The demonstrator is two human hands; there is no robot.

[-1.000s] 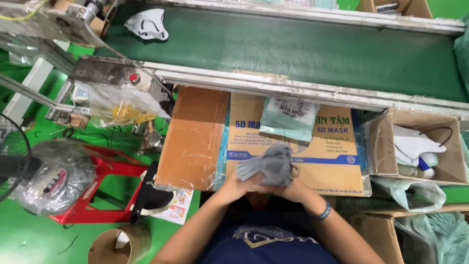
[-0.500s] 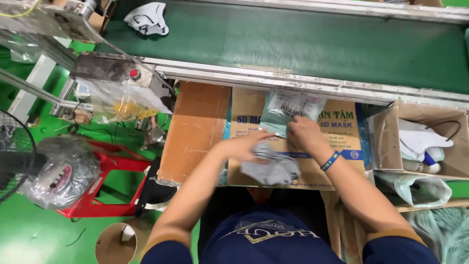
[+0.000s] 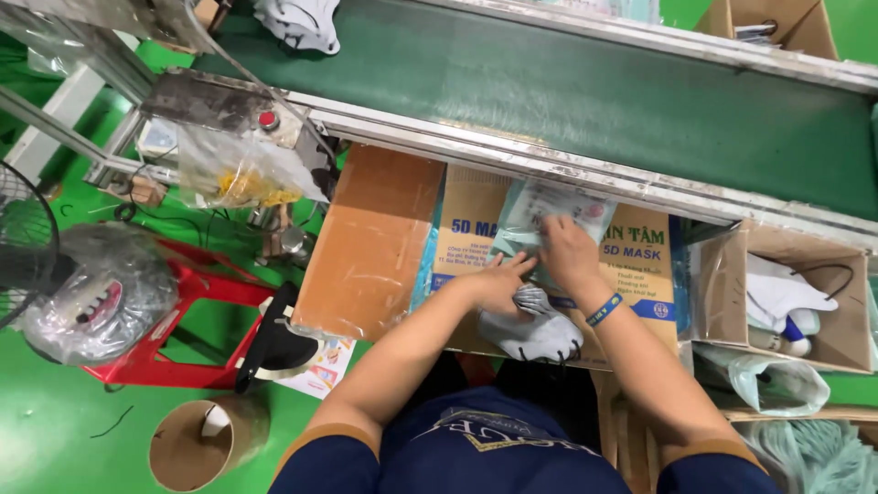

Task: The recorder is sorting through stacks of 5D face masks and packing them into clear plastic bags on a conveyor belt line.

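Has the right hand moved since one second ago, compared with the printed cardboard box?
Yes. The right hand has moved up the printed cardboard box, away from the body toward the conveyor belt, and now rests on the clear packet instead of the grey masks.

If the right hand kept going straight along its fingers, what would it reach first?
The right hand already rests on the clear plastic mask packet; beyond it, likely the metal rail of the green conveyor belt, though depth is unclear.

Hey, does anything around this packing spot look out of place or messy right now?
One thing: a lone white mask lies crumpled at the conveyor belt's far left end, apart from the work. Otherwise it looks orderly: both the left hand and right hand rest on a clear pouch, with grey masks piled on the printed carton.
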